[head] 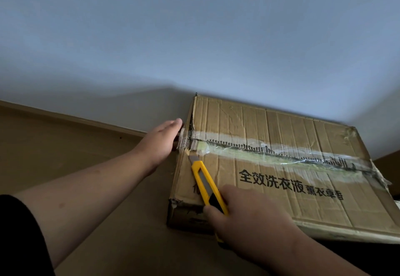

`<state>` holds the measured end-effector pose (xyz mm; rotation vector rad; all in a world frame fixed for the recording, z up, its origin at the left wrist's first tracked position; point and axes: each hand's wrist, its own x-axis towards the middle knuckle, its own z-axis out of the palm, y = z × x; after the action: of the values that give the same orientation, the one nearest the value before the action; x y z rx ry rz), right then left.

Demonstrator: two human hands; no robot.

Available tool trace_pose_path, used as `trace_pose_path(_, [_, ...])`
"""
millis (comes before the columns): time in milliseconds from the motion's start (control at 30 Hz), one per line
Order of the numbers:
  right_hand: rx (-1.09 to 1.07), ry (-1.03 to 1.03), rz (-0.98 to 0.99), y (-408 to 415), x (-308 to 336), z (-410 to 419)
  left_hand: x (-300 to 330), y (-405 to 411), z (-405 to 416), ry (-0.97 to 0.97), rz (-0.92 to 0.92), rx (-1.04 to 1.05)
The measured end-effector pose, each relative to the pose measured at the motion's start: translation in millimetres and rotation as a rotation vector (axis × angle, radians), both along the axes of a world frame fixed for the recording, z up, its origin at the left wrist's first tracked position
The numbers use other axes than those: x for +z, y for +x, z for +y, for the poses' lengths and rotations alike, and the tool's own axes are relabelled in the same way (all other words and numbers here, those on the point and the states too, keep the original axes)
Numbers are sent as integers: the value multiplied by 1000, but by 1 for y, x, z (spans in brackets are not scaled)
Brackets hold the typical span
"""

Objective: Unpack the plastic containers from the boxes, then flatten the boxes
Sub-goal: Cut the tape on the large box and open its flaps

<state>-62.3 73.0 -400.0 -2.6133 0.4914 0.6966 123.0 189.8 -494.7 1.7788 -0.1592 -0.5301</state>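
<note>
At the near left corner of the cardboard box (281,163), my right hand (249,217) grips a yellow utility knife (205,184), fingers curled round its black rear part and the thumb lying along its side. The knife slants up and away from me across the box's top, and its short steel blade (191,158) touches the cardboard right at the left end of the taped seam (281,156), beside the box's left edge.

My left hand (161,139) reaches out to the box's left side. Its fingers lie straight and together, holding nothing, the palm set flat against the side wall where the tape wraps over the edge; the fingertips sit close to the far left corner. A black sleeve (21,236) shows at my left upper arm.

The box rests on a brown floor (65,156), its far edge close against a pale wall (194,37), with a baseboard (75,120) running along the wall to its left. Its top flaps are closed. Clear tape, wrinkled and partly torn, runs along the centre seam from the left edge to the right edge, and black Chinese print (290,183) crosses the near flap. Whether any plastic containers are inside I cannot tell, as the flaps hide the contents.
</note>
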Motion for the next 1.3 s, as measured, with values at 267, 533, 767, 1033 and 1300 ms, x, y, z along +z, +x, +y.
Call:
trace_pose_path(267, [81, -36, -94, 12, 7, -21, -8, 10, -2, -45, -62, -22])
trace_pose_path(533, [298, -369, -281, 41, 3, -71, 3, 21, -11, -40, -63, -27])
trace_pose_path(767, [380, -413, -306, 57, -5, -74, -7, 25, -15, 10, -12, -128])
trace_pose_path(1033, [395, -418, -300, 67, -13, -72, -10, 24, -16, -23, 26, -126])
trace_pose_path(1300, [447, -491, -290, 68, -1, -82, -9, 23, -17, -23, 6, -105])
